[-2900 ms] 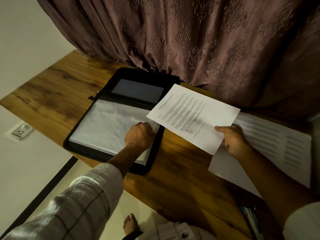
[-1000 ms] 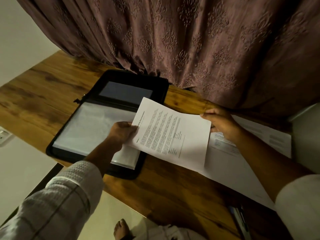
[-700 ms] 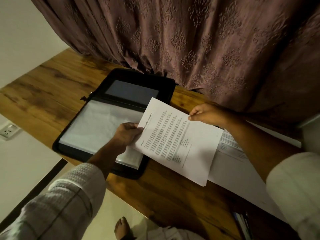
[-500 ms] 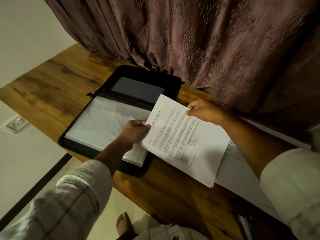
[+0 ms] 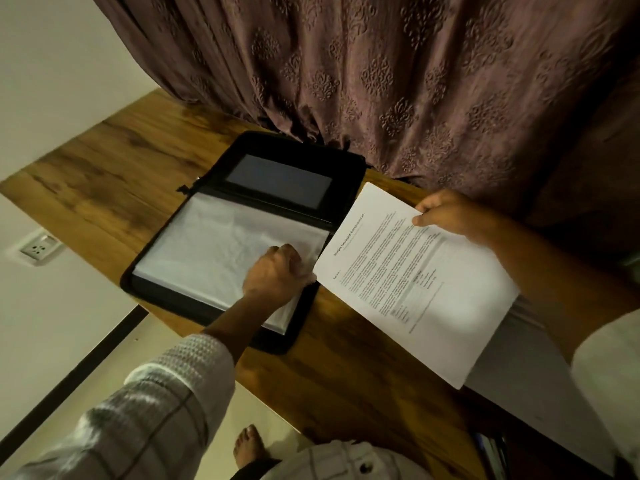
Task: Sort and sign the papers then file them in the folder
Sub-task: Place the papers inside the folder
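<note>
Head view: left hand [image 5: 275, 271] fingers pinch open a clear sleeve in the folder [image 5: 239, 237] on the tabletop [image 5: 104, 174]; right hand [image 5: 446, 211] fingers clamp the printed paper [image 5: 415, 282] beside, seemingly ready for filing.

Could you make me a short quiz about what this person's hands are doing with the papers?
1. True or false: the printed sheet already lies inside the black zip folder.
2. Which hand holds the printed sheet? A) right hand B) left hand
3. Fill in: the left hand grips the edge of a clear ____ in the folder.

Key:
1. False; it is held beside the folder, above the wooden table.
2. A
3. plastic sleeve
</note>
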